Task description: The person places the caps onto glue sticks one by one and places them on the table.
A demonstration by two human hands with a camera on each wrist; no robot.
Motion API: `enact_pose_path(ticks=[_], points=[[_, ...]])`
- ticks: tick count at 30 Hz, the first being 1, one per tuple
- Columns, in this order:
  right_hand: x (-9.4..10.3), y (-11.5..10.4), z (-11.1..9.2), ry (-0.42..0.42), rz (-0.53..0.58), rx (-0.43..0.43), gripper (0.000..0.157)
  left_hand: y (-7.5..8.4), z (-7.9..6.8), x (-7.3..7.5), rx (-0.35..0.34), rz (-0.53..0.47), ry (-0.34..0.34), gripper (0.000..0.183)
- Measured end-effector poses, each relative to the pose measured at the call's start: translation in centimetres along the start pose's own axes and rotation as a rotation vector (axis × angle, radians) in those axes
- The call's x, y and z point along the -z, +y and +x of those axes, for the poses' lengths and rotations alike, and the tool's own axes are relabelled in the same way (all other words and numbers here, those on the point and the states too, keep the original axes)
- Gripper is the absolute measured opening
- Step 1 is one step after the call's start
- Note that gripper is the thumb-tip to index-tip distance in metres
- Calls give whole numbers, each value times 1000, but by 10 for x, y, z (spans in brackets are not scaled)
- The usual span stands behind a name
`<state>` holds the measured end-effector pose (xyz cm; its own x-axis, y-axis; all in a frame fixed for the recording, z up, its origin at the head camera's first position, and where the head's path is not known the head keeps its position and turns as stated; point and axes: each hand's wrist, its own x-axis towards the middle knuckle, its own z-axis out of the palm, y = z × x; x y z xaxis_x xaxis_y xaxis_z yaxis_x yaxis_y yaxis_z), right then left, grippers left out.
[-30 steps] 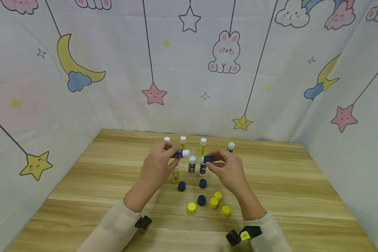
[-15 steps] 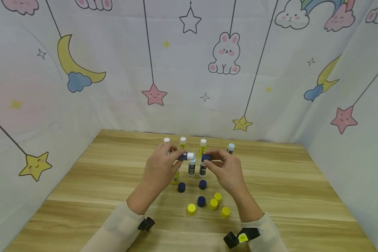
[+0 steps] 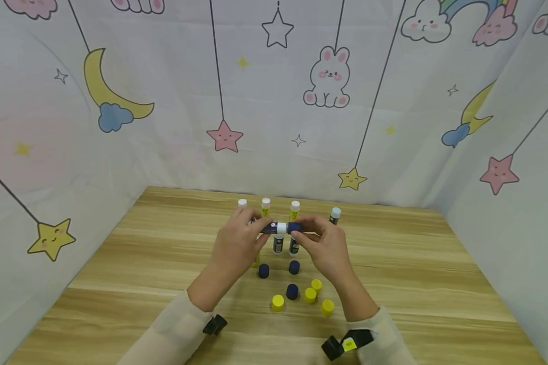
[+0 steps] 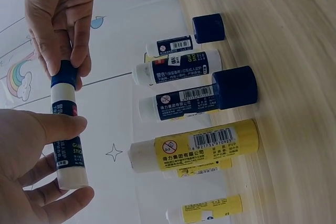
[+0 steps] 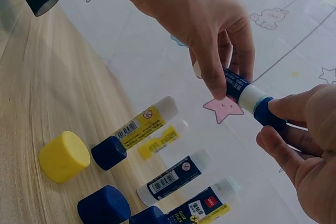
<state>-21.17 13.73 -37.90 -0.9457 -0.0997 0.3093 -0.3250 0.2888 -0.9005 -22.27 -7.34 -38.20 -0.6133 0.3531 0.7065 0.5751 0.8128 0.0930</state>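
Note:
Above the table, my left hand (image 3: pixel 235 238) grips a navy glue stick (image 4: pixel 74 156), thumb on one side and fingers on the other. The stick lies sideways, its white collar (image 3: pixel 281 228) pointing right. My right hand (image 3: pixel 326 248) pinches a dark blue cap (image 5: pixel 269 113) between thumb and fingertips. The cap meets the collar in line with the stick; how far it is pushed on cannot be told. Behind and below the hands, several uncapped glue sticks stand upright, some navy (image 4: pixel 184 66), some yellow (image 4: pixel 207 144).
Loose dark blue caps (image 3: pixel 292 291) and yellow caps (image 3: pixel 327 307) stand on the wooden table (image 3: pixel 415 284), nearer to me than the upright sticks. One navy stick (image 3: pixel 335 216) stands apart at the back right. A printed curtain (image 3: pixel 178 152) hangs behind the table.
My left hand has moved the glue stick rightward and slightly down. My right hand has turned the cap and shifted slightly left. Stick and cap, apart before, now meet.

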Motion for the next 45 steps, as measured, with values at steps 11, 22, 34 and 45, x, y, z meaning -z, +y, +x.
enact_pose_path(ticks=[11,22,34,45], points=[[-2,1,0,11,13,19,19,3,1,-1,-21,7,6,27],[-3,0,0,12,8,9,18,6,2,-1,-41,19,12,25],[-2,4,0,28,6,14,17,8,2,-3,-27,-8,8,26],[-3,3,-1,45,27,-20,17,9,0,-3,-38,1,13,25]])
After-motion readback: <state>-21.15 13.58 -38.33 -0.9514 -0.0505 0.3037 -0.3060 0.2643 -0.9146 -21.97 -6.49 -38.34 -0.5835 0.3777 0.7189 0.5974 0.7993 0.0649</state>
